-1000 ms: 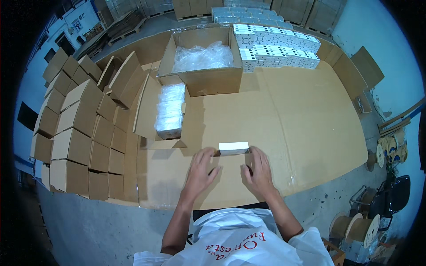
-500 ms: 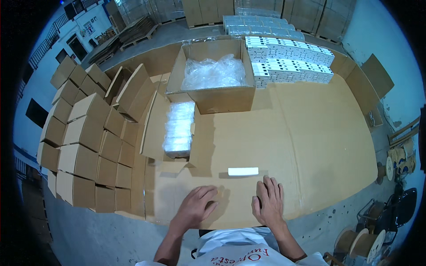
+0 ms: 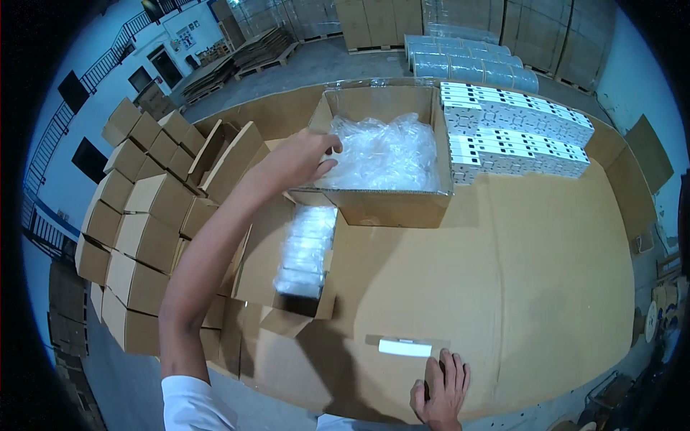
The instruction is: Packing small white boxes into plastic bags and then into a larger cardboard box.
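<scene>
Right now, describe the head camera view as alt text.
A person's left hand reaches over a large brown cardboard box of crumpled clear plastic, while the right hand lies beside a small white rectangular box. Black-marked white boxes are stacked right of the large box.

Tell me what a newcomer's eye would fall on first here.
Probably the big open carton of crumpled clear plastic, far centre, with the left hand at its left side. Next, the stacked white boxes to its right and brown cartons piled at left. Nearer, a small white box lies beside the right hand.
</scene>
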`<state>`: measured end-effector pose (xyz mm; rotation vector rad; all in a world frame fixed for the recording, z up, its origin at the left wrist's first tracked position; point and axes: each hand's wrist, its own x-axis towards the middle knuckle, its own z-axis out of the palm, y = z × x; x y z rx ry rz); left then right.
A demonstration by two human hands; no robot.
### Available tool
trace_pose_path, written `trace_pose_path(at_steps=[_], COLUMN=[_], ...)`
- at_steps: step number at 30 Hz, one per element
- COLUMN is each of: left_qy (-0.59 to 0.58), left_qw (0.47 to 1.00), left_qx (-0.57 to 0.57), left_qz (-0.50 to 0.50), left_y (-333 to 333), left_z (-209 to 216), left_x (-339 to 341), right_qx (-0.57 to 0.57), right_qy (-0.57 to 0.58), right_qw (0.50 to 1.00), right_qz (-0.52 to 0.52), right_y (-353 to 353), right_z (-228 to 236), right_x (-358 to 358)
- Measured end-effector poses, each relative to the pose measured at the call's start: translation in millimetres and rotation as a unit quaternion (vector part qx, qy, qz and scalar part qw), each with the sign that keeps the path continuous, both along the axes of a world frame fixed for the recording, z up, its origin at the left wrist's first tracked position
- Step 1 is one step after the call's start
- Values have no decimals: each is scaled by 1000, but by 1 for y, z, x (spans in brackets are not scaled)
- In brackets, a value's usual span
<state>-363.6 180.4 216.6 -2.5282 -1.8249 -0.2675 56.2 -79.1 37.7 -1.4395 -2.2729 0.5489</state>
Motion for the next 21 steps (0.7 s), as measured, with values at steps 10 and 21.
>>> trace_pose_path(at_steps=[10,21], left_qy=[260,214], left_qw=[935,969], left_qx=[-228,-107], left_qz=[85,66], left_y=[221,214], left_z=[-136,-107], left_x=[-42,-58], right_qx=[18,4], right_qy=[-32,-15], right_qw=[999,999], right_qz=[-19,-28], right_y=[72,67], right_z=[-51,-41], right_x=[-6,-1])
